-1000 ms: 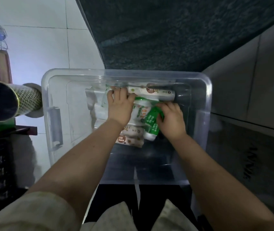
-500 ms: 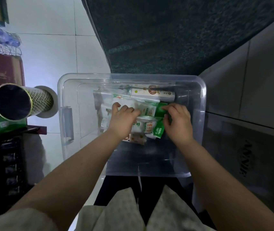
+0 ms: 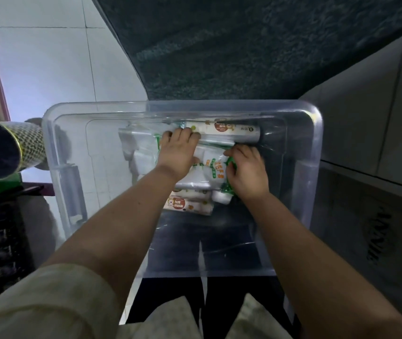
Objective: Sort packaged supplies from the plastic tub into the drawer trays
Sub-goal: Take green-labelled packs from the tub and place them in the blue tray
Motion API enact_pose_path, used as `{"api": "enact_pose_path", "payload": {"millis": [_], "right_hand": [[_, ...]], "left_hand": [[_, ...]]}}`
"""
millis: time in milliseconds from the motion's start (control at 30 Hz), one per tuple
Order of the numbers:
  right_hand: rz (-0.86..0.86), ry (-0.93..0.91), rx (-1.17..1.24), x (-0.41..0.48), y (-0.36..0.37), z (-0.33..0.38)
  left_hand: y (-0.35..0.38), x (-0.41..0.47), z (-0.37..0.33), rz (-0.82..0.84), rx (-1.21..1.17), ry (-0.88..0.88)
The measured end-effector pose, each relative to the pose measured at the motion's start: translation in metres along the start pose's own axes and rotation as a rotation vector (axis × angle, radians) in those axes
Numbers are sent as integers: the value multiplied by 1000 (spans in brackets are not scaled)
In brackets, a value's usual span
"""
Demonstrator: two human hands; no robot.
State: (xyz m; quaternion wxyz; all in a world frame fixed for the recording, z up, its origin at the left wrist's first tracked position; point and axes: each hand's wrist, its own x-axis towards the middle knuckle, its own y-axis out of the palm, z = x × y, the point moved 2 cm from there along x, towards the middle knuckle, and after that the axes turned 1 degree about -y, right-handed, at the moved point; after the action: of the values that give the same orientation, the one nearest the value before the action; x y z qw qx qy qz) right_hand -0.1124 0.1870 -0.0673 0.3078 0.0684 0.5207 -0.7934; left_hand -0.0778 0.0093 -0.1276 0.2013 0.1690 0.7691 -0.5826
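Observation:
A clear plastic tub stands in front of me with both hands reaching inside. It holds several white packages with green and orange print. My left hand lies palm-down on the pile, fingers curled over the far edge of a clear-wrapped white pack. My right hand grips a green-and-white bag at its right edge. A long white roll pack lies along the tub's far wall. Another roll pack with an orange label lies nearest me. No drawer trays are in view.
A dark carpet covers the floor beyond the tub, with white tiles to the left. A patterned tube juts in at the left above a dark shelf. Pale cabinet panels and a dark box stand at the right.
My left hand has moved farther from me, onto the far edge of the pile. My right hand stays on the green-and-white bag. The view has shifted slightly.

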Motion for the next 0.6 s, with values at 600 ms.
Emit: {"api": "enact_pose_path", "payload": {"millis": [600], "right_hand": [[115,2,-75,-1,-7,-5]], "left_hand": [[-20,-2,-7,177,-31,-89]]}}
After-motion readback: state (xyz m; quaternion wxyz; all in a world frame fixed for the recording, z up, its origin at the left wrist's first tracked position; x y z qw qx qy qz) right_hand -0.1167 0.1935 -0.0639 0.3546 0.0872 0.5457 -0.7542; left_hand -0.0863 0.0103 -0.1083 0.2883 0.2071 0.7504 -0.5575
